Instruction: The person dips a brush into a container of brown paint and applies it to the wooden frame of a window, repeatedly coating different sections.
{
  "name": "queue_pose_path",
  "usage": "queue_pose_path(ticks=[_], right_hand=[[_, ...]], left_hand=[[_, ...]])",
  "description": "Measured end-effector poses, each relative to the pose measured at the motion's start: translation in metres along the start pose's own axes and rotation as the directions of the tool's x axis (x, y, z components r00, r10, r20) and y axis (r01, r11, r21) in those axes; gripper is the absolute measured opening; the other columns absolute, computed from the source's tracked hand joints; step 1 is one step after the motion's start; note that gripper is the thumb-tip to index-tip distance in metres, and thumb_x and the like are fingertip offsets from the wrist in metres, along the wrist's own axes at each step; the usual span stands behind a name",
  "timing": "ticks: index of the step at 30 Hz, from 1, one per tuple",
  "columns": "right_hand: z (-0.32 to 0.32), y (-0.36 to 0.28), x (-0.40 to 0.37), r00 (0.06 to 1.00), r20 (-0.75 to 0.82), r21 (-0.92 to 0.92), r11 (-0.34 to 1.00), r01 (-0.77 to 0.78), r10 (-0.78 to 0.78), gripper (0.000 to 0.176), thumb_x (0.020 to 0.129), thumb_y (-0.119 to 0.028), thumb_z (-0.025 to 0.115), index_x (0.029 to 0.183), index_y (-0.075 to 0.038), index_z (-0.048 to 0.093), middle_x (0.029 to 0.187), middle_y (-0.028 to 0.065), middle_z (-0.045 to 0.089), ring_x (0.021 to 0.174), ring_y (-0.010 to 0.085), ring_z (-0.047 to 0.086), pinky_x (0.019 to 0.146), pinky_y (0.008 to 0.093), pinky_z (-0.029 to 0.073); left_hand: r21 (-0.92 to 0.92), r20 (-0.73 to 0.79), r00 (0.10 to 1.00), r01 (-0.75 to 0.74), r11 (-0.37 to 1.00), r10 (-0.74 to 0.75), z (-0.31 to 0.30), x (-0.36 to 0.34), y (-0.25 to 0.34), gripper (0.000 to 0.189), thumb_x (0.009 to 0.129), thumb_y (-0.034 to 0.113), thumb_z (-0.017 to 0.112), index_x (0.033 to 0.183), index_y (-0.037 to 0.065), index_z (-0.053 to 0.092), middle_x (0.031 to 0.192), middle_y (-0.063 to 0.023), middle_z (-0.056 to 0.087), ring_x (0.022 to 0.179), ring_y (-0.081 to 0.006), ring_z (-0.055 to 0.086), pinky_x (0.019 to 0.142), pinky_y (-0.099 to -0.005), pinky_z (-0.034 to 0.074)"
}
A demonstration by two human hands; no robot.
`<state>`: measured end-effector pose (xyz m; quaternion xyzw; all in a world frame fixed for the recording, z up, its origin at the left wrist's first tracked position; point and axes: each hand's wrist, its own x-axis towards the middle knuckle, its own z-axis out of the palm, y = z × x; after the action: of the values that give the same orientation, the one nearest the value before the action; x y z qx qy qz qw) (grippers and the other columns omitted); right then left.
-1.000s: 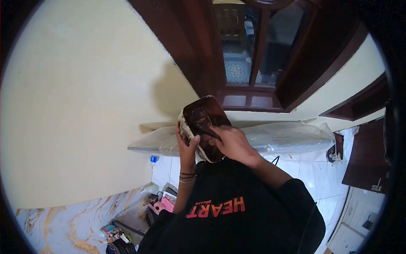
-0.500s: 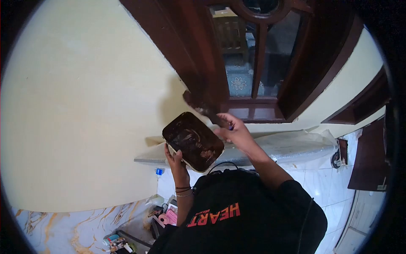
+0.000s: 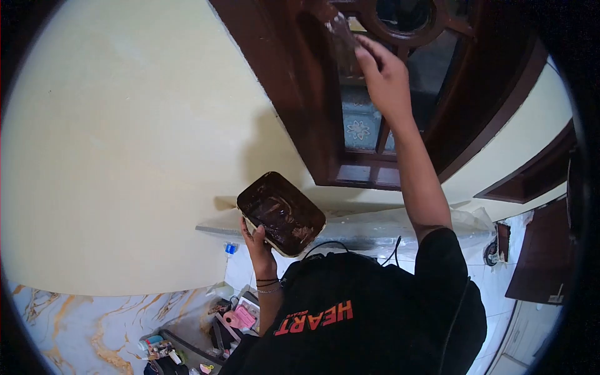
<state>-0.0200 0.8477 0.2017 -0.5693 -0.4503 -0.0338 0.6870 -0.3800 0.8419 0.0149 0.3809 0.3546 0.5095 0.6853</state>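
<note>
My left hand (image 3: 257, 251) grips the near-left side of a rectangular tub (image 3: 281, 212), its thumb over the rim. Dark brown paint coats the inside of the tub, which is tilted toward me. My right hand (image 3: 387, 78) is raised high, fingers closed around a brown-smeared paintbrush (image 3: 342, 37). The brush's far end overlaps the dark brown wooden frame (image 3: 281, 69) of the window, and its bristles blend into that colour.
Glass panes (image 3: 359, 125) sit inside the frame. Cream wall (image 3: 137, 150) fills the left. A plastic-covered ledge (image 3: 375, 228) runs below the window. Assorted items, including a pink roll-shaped thing (image 3: 239, 317), lie at lower left above a grey edge. White tiles (image 3: 494, 281) show at right.
My right hand has lifted the paintbrush from beside the tub up to the window frame, the arm stretching out. My left hand keeps the tub nearly in place.
</note>
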Motion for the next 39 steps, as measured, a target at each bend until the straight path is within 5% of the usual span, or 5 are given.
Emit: queue_pose_path(ticks=[3,13,18,30,39], right_hand=[[0.014,0.012,0.019,0.995,-0.095,-0.099,0.995,0.027,-0.036,0.033,0.096,-0.026,0.060,0.119,-0.004,0.067,0.098,0.0223,0.070,0.089,0.0344,0.070,0.079,0.0377,0.052],[0.041,0.094,-0.113,0.907,-0.035,-0.098,0.902,-0.420,0.419,0.034,0.098,-0.027,0.057,0.120,-0.002,0.065,0.081,0.0153,0.068,0.075,0.0210,0.069,0.072,0.0348,0.052],[0.045,0.025,-0.020,0.976,-0.215,0.027,0.999,0.031,-0.024,0.031,0.097,-0.026,0.057,0.113,-0.001,0.066,0.079,0.0168,0.067,0.072,0.0282,0.068,0.068,0.0372,0.051],[0.044,0.087,-0.116,0.910,-0.112,-0.046,0.913,-0.406,0.400,0.033,0.097,-0.026,0.056,0.115,-0.001,0.067,0.088,0.0201,0.070,0.079,0.0318,0.069,0.074,0.0363,0.052],[0.038,0.045,-0.025,0.980,-0.130,-0.009,0.988,-0.155,0.153,0.034,0.097,-0.027,0.056,0.117,0.000,0.066,0.101,0.0223,0.069,0.095,0.0350,0.069,0.082,0.0365,0.052]], left_hand=[[-0.015,0.006,1.000,0.017,1.000,-0.017,-0.001,-0.001,-0.006,0.081,0.090,0.021,0.066,0.156,0.013,0.018,0.140,-0.0142,0.046,0.123,-0.0260,0.052,0.102,-0.0418,0.045],[-0.012,-0.022,0.999,0.026,1.000,-0.026,-0.004,-0.003,-0.010,0.080,0.091,0.020,0.065,0.156,0.014,0.018,0.139,-0.0144,0.047,0.121,-0.0258,0.053,0.101,-0.0416,0.046],[-0.019,-0.044,0.995,0.087,0.996,-0.088,-0.002,0.000,-0.009,0.080,0.092,0.021,0.064,0.156,0.014,0.016,0.141,-0.0148,0.046,0.123,-0.0264,0.052,0.102,-0.0410,0.045],[-0.016,-0.002,0.998,0.061,0.998,-0.061,0.001,0.004,-0.013,0.080,0.091,0.022,0.065,0.156,0.014,0.018,0.143,-0.0148,0.044,0.128,-0.0276,0.048,0.106,-0.0424,0.041],[0.005,0.058,0.997,0.046,0.999,-0.046,0.015,0.018,-0.009,0.078,0.092,0.021,0.063,0.156,0.014,0.018,0.144,-0.0144,0.044,0.128,-0.0269,0.048,0.109,-0.0414,0.038]])
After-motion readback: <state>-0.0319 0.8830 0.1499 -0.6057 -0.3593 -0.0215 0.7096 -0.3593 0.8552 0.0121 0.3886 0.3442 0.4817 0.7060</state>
